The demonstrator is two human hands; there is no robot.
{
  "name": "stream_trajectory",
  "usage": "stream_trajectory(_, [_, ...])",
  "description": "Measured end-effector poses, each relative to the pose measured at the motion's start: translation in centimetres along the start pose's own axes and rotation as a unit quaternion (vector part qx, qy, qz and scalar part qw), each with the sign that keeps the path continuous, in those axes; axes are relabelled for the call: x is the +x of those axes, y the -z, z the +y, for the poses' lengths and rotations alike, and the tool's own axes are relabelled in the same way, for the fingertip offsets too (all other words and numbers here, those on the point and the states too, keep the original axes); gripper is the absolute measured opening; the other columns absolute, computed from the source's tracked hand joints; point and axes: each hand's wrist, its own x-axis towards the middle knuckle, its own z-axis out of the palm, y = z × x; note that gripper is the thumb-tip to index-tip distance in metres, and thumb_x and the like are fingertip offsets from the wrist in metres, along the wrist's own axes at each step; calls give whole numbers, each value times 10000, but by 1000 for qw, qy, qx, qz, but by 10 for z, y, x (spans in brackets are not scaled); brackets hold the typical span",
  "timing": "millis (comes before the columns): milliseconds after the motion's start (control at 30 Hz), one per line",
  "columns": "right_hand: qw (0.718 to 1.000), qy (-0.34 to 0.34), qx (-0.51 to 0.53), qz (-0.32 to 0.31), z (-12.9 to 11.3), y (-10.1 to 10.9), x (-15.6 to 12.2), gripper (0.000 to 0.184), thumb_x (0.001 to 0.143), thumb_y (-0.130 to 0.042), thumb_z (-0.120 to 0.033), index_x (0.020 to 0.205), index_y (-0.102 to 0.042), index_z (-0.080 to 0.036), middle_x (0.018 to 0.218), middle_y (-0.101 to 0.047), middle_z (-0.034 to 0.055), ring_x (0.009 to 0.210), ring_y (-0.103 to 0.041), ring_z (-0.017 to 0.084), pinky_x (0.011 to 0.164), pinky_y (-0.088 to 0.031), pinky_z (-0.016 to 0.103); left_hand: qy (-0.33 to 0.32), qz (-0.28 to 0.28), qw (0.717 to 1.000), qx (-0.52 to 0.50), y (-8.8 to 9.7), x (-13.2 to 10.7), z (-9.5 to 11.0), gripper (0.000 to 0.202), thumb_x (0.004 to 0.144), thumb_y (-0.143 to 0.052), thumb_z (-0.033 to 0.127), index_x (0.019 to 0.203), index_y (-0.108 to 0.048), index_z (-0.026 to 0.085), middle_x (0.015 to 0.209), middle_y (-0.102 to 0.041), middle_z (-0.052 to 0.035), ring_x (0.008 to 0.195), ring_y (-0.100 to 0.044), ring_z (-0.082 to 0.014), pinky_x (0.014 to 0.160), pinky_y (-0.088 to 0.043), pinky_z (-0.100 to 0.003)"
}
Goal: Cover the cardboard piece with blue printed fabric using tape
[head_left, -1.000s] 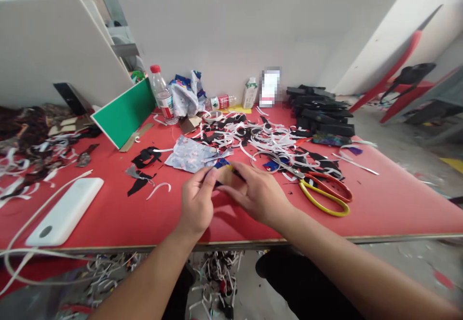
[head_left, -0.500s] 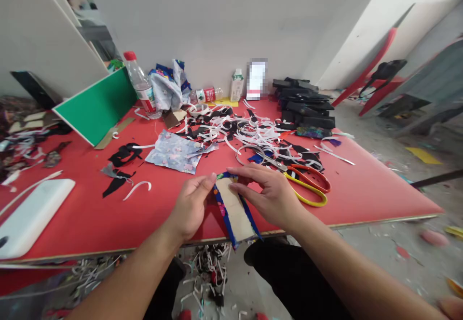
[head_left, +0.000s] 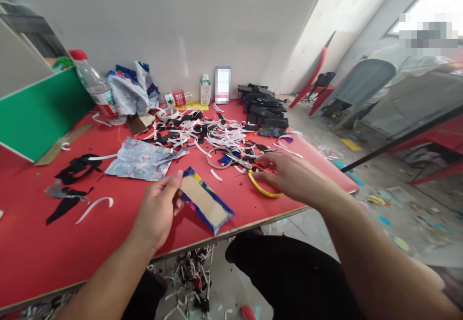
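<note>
My left hand [head_left: 159,206] pinches one end of a flat cardboard piece edged with blue patterned fabric [head_left: 203,206], held just above the red table [head_left: 32,247] near its front edge. My right hand [head_left: 287,175] reaches over the scissors [head_left: 258,182] with yellow and red handles; its fingers lie spread across the handles, and it is unclear whether they grip. A patterned pale fabric sheet [head_left: 141,158] lies behind the left hand.
White strips and black scraps [head_left: 213,134] litter the middle of the table. A stack of black pieces [head_left: 264,110] sits at the back right. Bottles [head_left: 96,86], a crumpled bag and a green board [head_left: 39,113] stand at the back left. Scraps cover the floor.
My right hand let go of the cardboard piece and moved right onto the scissors. My left hand keeps the piece, now turned flatter. The view swung to the right.
</note>
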Motion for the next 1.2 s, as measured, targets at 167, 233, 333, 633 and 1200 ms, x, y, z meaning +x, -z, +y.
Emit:
stream_trajectory(167, [994,-36,-42,-92,35,2,10,315,770,-740,-229,1077,-691,-181,870,-784,56,707,-703,218,556,-443,284,12,33,995,-95,-2,3,8,101,857,-766,153,925,-692,141,855,-779,-63,660,-750,-157,640,-640,-242])
stream_trajectory(233, [993,-31,-55,-100,30,-3,13,281,742,-739,-227,1014,-680,-192,812,-761,45,648,-664,201,528,-386,280,25,15,994,-105,-2,2,6,150,880,-692,79,1017,-680,138,971,-802,-101,735,-786,-182,694,-665,-273])
stream_trajectory(333, [993,-14,-77,-86,23,-4,15,108,786,-714,-285,830,-645,-215,743,-718,60,628,-623,207,551,-327,301,33,4,993,-109,-1,-1,1,178,903,-649,53,1059,-661,137,992,-806,-111,765,-797,-189,703,-669,-267])
stream_trajectory(633, [999,25,-17,23,55,21,3,277,904,-598,-292,1169,-651,-230,925,-758,53,775,-671,215,646,-441,292,28,-2,993,-115,-3,-2,-5,198,933,-628,53,1100,-703,128,1061,-812,-115,872,-799,-186,782,-676,-282])
stream_trajectory(1200, [961,248,98,79,-34,-50,-15,474,874,-727,-382,1280,-543,-221,1182,-711,131,1084,-701,304,902,-579,426,-83,-83,993,30,6,-19,3,125,786,-809,174,907,-833,195,903,-823,-48,907,-755,-207,923,-594,-330])
